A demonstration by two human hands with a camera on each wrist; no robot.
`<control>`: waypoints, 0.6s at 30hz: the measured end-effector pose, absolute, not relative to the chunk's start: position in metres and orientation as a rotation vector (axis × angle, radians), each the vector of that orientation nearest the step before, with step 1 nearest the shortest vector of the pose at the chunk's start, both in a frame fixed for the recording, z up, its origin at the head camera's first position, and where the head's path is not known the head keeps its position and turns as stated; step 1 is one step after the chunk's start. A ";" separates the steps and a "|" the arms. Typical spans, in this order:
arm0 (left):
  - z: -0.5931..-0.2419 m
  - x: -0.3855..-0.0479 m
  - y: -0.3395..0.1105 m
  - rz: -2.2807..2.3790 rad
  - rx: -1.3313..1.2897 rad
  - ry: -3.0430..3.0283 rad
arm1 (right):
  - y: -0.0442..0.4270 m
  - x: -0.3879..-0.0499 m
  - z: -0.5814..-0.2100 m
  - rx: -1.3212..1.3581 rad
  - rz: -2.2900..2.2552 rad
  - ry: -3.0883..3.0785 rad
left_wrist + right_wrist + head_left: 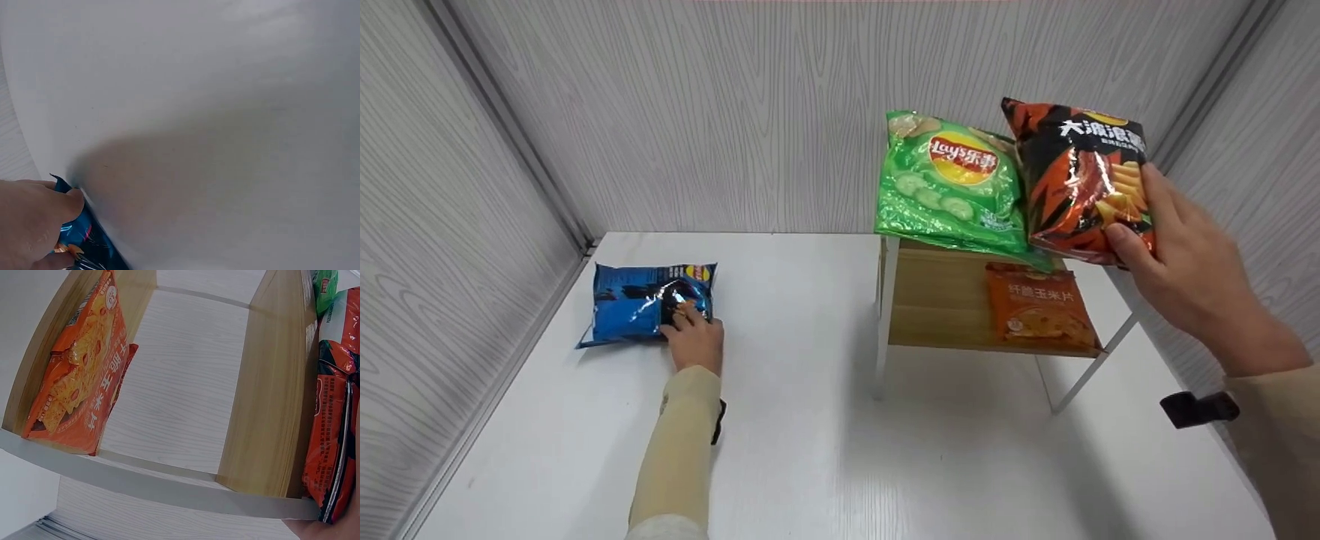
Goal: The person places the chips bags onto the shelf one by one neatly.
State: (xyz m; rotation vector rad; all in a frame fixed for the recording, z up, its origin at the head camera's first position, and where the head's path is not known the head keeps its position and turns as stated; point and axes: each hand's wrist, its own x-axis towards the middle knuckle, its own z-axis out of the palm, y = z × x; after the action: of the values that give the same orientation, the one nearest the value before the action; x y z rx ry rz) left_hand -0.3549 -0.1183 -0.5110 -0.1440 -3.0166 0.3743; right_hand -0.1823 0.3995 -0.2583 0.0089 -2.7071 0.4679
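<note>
In the head view my left hand grips the right end of a blue chip bag lying on the white table at the left. The left wrist view shows the fingers and thumb of that hand around the end of the bag. With my right hand I hold a black and red chip bag by its right side, at the top of a small shelf. A green chip bag stands just left of it on the shelf top, partly overlapped by it.
An orange bag of corn chips lies on the lower level of the wooden shelf, which has white legs. The shelf stands on the right part of the white table. Grey wood-patterned panels enclose the table's back and sides.
</note>
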 end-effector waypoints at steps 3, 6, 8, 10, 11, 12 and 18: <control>-0.512 -0.353 -0.120 0.384 -0.172 -2.984 | 0.398 -0.183 -0.259 0.002 0.459 -2.707; -0.515 -0.352 -0.118 0.402 -0.211 -2.977 | 0.399 -0.183 -0.258 0.001 0.454 -2.706; -0.515 -0.350 -0.116 0.392 -0.230 -2.985 | 0.399 -0.184 -0.259 0.003 0.458 -2.706; -0.515 -0.350 -0.114 0.365 -0.248 -3.003 | 0.399 -0.183 -0.259 0.001 0.460 -2.707; -0.514 -0.349 -0.113 0.352 -0.258 -3.014 | 0.398 -0.183 -0.260 0.000 0.460 -2.706; -0.514 -0.349 -0.112 0.337 -0.265 -3.025 | 0.398 -0.183 -0.260 -0.001 0.462 -2.705; -0.514 -0.349 -0.112 0.357 -0.336 -3.030 | 0.398 -0.183 -0.259 -0.014 0.458 -2.705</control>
State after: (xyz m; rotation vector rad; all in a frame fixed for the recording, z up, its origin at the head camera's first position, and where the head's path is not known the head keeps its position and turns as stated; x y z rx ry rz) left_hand -0.3493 -0.1116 -0.5136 -0.3359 -3.0299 0.3569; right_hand -0.1833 0.3978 -0.2588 -0.0136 -2.7053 0.4580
